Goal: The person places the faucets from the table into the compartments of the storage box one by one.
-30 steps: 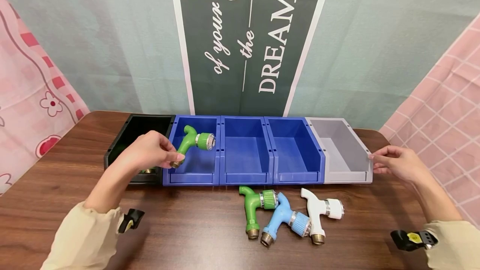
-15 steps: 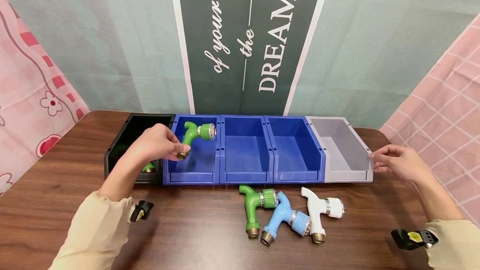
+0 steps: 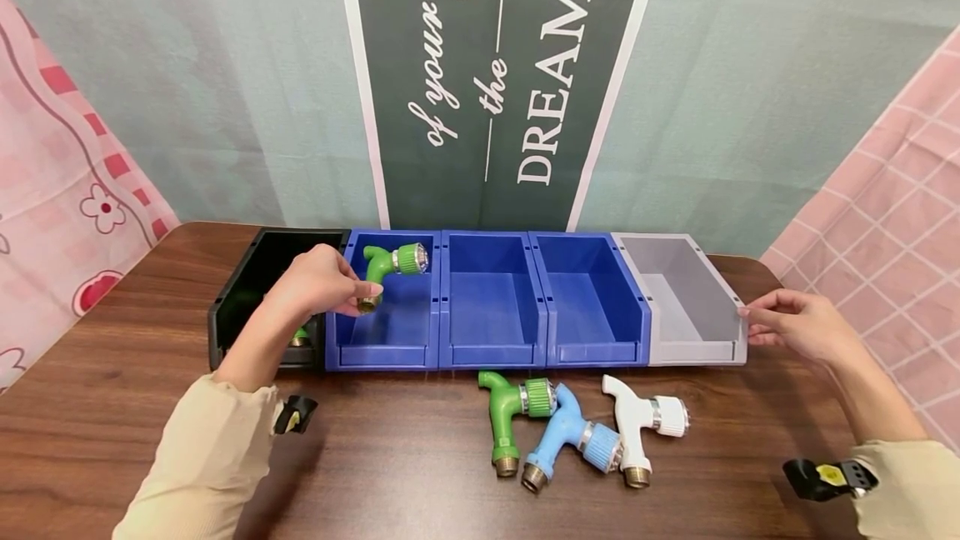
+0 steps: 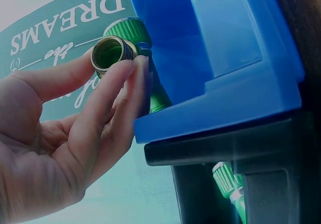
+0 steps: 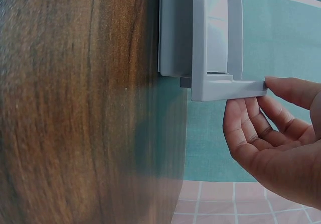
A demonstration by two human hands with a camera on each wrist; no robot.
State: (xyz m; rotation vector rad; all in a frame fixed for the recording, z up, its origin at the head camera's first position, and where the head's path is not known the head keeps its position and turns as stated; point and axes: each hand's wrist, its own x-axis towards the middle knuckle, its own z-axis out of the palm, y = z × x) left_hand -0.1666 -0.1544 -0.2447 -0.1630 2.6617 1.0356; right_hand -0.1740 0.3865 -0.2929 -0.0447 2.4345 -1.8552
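Observation:
My left hand (image 3: 318, 282) pinches a green tap (image 3: 378, 272) by its brass threaded end, over the left blue bin (image 3: 386, 357). In the left wrist view the thumb and fingers (image 4: 113, 86) meet around the brass thread (image 4: 111, 53), and the tap's green ribbed knob (image 4: 128, 29) shows behind it. My right hand (image 3: 802, 325) holds the outer side wall of the grey bin (image 3: 697, 352) at its rim. In the right wrist view the thumb lies at the wall's edge and curled fingers (image 5: 235, 121) touch its outside. Another green tap (image 4: 228, 181) is partly visible in the black bin (image 3: 217, 332).
On the wooden table (image 3: 390, 457), before the bins, lie a green tap (image 3: 504, 419), a light blue tap (image 3: 566, 432) and a white tap (image 3: 637, 423). The middle blue bin (image 3: 491, 357) and right blue bin (image 3: 600, 354) stand between the outer bins. A printed cloth (image 3: 300, 107) hangs behind.
My left hand has moved right and slightly up and away with the green tap, further over the left blue bin. The right hand stays at the grey bin.

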